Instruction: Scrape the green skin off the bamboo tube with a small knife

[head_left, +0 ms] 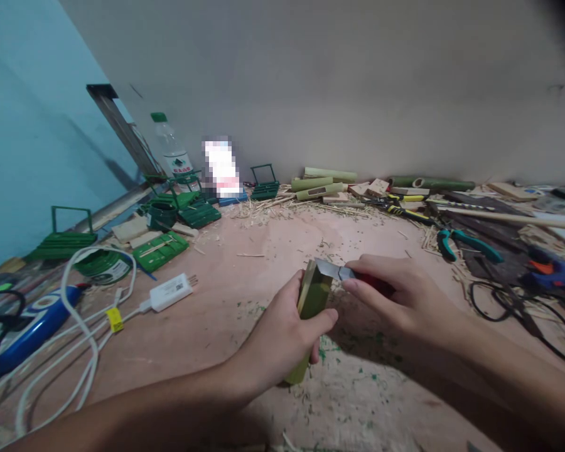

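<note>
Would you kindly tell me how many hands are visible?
2: the left hand holds the bamboo piece; the right hand holds the red-handled blade at the bamboo piece's upper end.

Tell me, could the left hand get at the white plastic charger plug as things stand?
Probably not while occupied: the left hand grips the long green bamboo piece. If freed, likely yes; the white plastic charger plug lies on that side, with no bulky thing seen in between.

We see 1 bare left hand (292, 329), 1 bare right hand (405, 292) and 2 bare forearms (169, 392), slender and tapering.
</note>
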Demonstrator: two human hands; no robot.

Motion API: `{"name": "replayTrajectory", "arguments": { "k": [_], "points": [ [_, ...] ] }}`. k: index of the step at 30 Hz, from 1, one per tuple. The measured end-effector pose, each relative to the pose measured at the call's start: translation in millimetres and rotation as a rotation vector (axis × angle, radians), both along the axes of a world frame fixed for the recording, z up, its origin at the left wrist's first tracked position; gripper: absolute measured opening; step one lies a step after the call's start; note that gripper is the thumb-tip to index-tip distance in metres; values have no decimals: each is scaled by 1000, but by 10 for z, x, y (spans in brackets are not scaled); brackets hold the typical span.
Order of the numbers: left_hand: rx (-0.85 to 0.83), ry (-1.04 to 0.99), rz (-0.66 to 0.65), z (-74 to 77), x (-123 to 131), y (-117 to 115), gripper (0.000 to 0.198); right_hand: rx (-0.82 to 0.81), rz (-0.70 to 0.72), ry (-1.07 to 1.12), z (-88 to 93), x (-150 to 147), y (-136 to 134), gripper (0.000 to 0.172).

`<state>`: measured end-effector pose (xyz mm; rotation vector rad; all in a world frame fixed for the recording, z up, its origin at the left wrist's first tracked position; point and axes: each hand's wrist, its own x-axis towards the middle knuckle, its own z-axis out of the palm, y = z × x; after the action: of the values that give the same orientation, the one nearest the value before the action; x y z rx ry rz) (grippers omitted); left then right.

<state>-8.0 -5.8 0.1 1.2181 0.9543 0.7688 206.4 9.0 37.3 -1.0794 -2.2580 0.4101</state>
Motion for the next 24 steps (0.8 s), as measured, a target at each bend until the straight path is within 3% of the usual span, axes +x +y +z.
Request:
{"name": "replayTrajectory", "arguments": {
  "k": [7, 16, 24],
  "points": [
    [11, -11, 17, -41, 4, 8, 24, -105, 81, -39, 5, -52, -23, 31],
    [125, 144, 57, -65, 9, 11, 26, -121, 28, -8, -18, -54, -4, 32],
    [114, 110, 30, -10, 4, -12, 26, -47, -73, 23, -68, -56, 40, 35]
  ]
}}
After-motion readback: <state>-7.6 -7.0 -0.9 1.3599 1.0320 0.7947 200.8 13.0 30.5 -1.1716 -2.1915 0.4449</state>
